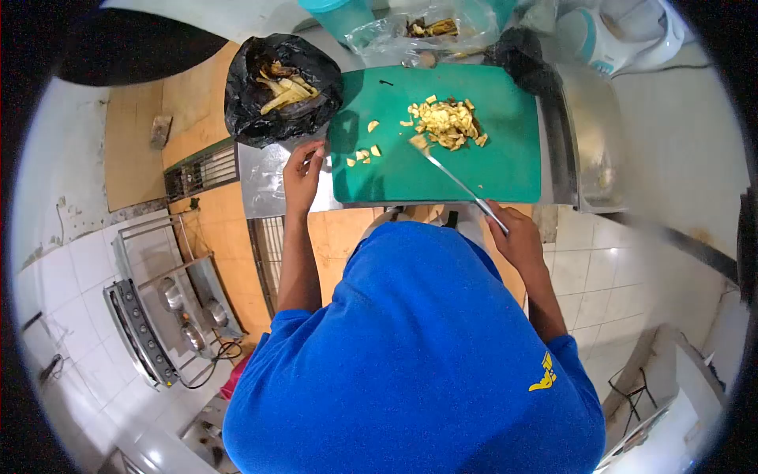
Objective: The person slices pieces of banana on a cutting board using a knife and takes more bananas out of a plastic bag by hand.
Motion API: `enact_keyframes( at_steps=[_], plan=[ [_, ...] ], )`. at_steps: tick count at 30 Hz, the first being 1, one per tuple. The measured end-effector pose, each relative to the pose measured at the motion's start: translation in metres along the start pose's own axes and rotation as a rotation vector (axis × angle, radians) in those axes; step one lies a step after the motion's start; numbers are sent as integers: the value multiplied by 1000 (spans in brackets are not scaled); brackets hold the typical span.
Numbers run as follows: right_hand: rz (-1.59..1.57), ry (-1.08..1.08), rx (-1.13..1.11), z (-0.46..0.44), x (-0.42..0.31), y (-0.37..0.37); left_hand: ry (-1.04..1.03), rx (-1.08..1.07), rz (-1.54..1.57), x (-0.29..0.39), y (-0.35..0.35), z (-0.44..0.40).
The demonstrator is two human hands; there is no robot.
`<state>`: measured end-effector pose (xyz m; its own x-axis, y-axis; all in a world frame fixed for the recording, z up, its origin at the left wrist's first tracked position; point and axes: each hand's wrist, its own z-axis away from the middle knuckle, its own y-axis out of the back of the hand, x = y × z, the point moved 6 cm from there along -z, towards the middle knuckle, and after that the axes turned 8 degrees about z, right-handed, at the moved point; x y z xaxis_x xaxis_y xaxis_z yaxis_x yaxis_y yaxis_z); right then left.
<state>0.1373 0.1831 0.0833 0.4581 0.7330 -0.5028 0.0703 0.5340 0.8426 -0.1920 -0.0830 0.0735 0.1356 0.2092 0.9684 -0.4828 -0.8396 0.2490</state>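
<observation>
Pieces (pixel 444 122) look pale yellow, some brownish, mostly heaped.

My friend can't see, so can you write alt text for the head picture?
A right hand holds a knife beside chopped yellow pieces, perhaps plantain, on a green cutting board. The left hand is near a black plastic bag holding what look like peels.

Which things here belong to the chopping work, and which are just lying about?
Seem in use:
- knife-like utensil, in the right hand
- chopped yellow pieces
- green board
- black bag holding peels, near the left hand

Apparently lying about:
- teal container
- white appliance
</observation>
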Motion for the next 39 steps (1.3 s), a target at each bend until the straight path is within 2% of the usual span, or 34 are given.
enact_keyframes(
  at_steps=[2, 6, 9, 13, 14, 18, 21, 25, 31, 36, 39],
  plan=[
    [54, -5, 88, 4, 3, 7, 10, 41, -3, -5, 5, 4],
    [-9, 23, 109, 15, -4, 13, 7, 79, 27, -15, 8, 5],
    [-66, 69, 42, 19, -15, 11, -9, 13, 41, -32, 0, 2],
    [-27, 76, -21, 16, -23, 4, 4, -149, -253, -34, -20, 8],
    [-35, 87, 0, 14, -23, 2, -66, -135, -269, -28, -25, 10],
    [-80, 87, 57, 6, -22, 3, -135, -143, -388, -27, -37, 14],
    [-133, 56, 66, 2, -18, 3, -43, -170, -426, -35, -40, 14],
    [-74, 30, 62, 3, -10, 1, -98, -113, -418, -38, -43, 16],
    [-94, -7, -128, 21, 0, 6, -55, -104, -391, -38, -47, 23],
    [34, -45, 19, 26, 16, 10, -60, -32, -488, -22, -51, 35],
    [-8, -25, 88, 24, 14, 15, -100, -19, -251, -18, -63, 34]
  ],
)
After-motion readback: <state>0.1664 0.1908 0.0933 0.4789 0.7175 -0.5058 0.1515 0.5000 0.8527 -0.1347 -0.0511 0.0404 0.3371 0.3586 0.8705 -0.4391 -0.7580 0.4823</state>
